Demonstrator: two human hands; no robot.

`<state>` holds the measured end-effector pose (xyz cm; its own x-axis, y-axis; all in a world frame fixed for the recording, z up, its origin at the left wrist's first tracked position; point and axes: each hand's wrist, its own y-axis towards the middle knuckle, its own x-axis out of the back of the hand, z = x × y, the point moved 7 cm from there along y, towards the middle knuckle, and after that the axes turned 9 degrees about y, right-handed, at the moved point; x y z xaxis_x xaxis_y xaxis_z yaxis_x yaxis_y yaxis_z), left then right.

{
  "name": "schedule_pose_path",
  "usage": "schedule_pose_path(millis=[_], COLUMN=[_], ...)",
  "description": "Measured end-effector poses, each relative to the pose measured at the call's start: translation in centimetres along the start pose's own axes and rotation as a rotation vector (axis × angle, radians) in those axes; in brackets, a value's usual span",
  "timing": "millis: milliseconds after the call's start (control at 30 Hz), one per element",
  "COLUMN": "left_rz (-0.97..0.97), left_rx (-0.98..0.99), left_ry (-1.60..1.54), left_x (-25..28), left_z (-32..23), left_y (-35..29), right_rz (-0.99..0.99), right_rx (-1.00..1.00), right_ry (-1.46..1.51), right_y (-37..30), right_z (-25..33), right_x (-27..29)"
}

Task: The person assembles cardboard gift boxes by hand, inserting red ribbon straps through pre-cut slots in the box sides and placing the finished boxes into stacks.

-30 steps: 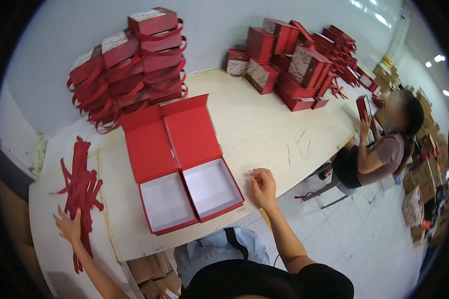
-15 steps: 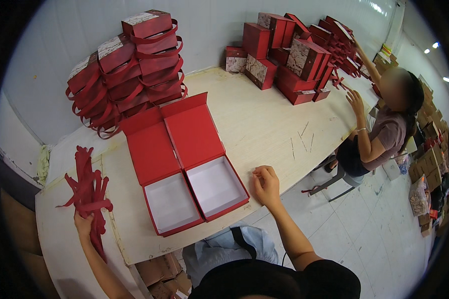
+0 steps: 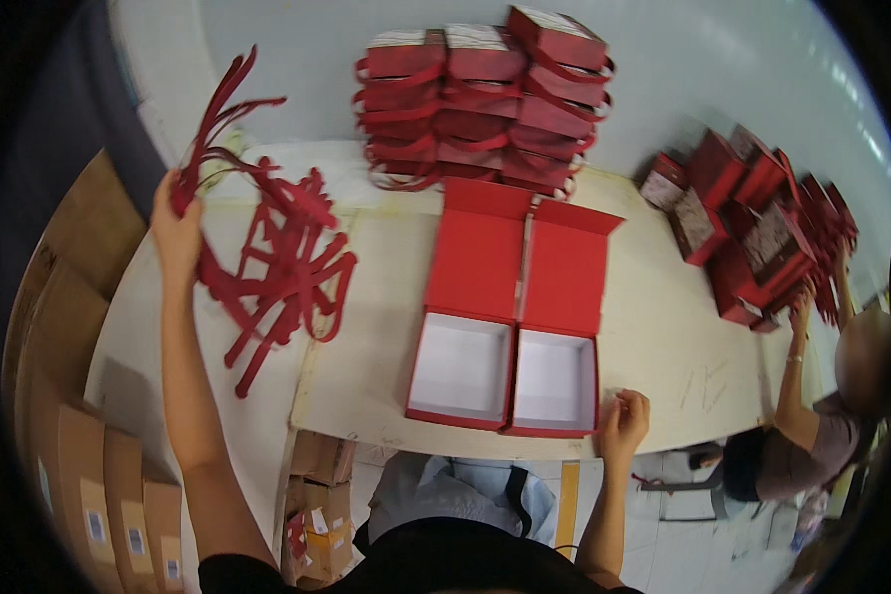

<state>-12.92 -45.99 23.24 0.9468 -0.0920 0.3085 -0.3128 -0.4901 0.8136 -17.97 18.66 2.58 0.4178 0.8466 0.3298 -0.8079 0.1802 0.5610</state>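
My left hand (image 3: 176, 228) is raised at the left, closed round a bunch of red ribbon straps (image 3: 211, 129) whose ends stick up and trail aside. A tangled heap of the same red straps (image 3: 292, 243) lies on the table just right of it. Two red boxes (image 3: 510, 376) stand side by side before me, lids folded back and white insides showing. My right hand (image 3: 624, 424) is by the table edge, just right of the right-hand box. Its fingers are curled in, and I see nothing in them.
Closed red boxes with ribbon handles (image 3: 485, 109) are stacked against the wall. More red boxes (image 3: 742, 223) are piled at the right, where another person (image 3: 812, 445) sits reaching into them. Brown cartons (image 3: 89, 465) stand at the left, others (image 3: 322, 505) under the table (image 3: 366, 297).
My left hand has lifted with straps in its grip, and others now lie spread on the table. The view has turned left. My right hand stays beside the boxes.
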Motion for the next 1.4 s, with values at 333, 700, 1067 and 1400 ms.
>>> schedule_pose_path(millis=[333, 700, 1067, 1400], left_rz=[0.18, 0.083, 0.436, 0.276], left_rx=[0.219, 0.344, 0.741, 0.55], left_ry=[0.022, -0.586, -0.746, -0.463], left_x=[-1.9, -2.5, -6.6, -7.1], left_z=[-5.3, -1.8, 2.0, 7.3], left_y=[-1.4, -2.2, -12.5, -13.2], right_rz=[0.036, 0.085, 0.111, 0.132], right_rx=[0.004, 0.004, -0.029, -0.012], right_ry=[-0.034, -0.054, 0.017, -0.049], right_y=[0.1, -0.3, -0.1, 0.0], right_z=[-0.6, -1.4, -3.2, -2.6], right_x=[0.1, -0.1, 0.3, -0.3])
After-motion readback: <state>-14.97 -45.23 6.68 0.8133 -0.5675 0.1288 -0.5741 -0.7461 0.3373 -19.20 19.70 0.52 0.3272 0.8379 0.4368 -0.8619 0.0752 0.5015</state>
